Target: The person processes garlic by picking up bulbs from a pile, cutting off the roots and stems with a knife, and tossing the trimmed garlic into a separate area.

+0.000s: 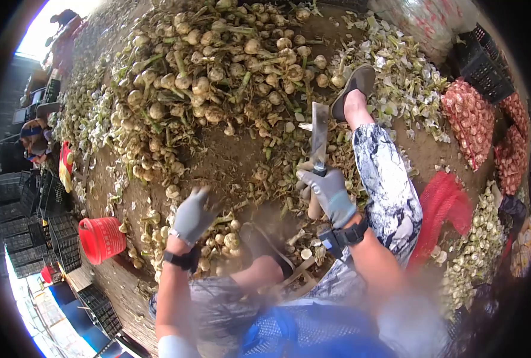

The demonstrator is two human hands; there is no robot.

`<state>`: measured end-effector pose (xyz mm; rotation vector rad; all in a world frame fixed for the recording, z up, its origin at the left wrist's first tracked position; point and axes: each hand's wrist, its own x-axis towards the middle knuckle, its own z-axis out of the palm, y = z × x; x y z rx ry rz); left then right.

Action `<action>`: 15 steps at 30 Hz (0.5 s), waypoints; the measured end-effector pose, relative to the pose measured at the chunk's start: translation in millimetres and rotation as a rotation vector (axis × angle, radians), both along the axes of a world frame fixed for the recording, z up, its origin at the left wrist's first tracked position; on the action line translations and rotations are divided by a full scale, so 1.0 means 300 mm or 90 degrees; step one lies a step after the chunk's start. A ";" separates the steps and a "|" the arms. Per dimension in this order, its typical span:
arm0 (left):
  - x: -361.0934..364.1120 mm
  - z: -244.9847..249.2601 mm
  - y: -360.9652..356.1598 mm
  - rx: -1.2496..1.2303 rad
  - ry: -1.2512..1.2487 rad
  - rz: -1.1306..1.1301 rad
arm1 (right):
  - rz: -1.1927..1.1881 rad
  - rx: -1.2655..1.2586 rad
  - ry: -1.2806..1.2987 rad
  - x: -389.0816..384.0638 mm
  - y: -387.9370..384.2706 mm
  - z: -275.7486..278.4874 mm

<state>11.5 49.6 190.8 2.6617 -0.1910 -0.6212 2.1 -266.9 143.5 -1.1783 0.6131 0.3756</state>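
Note:
My right hand, in a grey glove, is closed around a knife. The broad, worn knife blade points away from me, beside my leg. A piece of wood like a handle end shows below the fist. My left hand, also gloved, is open, its fingers apart and slightly blurred, with nothing seen in it. It hovers over the ground by a small heap of trimmed garlic bulbs. Ahead of both hands spreads a big pile of garlic with stems. Cut stems and roots litter the soil between.
A red bucket stands at left, near stacked black crates. Filled red net sacks, a loose red net and a heap of garlic lie at right. Another person is at far left.

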 end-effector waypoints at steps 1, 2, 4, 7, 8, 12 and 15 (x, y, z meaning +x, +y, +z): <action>0.086 -0.049 -0.062 -0.023 -0.115 -0.023 | -0.018 -0.006 -0.016 0.014 -0.003 0.015; 0.178 -0.113 -0.123 -0.049 -0.229 -0.045 | -0.023 -0.010 -0.014 0.024 -0.012 0.017; 0.391 -0.241 -0.255 -0.101 -0.249 0.013 | -0.068 -0.021 0.027 0.039 -0.035 0.010; 0.647 -0.388 -0.423 -0.024 -0.223 0.078 | -0.100 -0.016 0.037 0.047 -0.072 -0.003; 0.707 -0.444 -0.467 0.080 -0.179 0.096 | -0.115 -0.020 0.047 0.056 -0.075 0.012; 0.641 -0.661 -0.514 0.125 -0.060 0.115 | -0.123 -0.003 0.092 0.092 -0.090 0.029; 0.446 -0.601 -0.491 0.047 -0.089 0.136 | -0.109 0.001 0.080 0.097 -0.077 0.026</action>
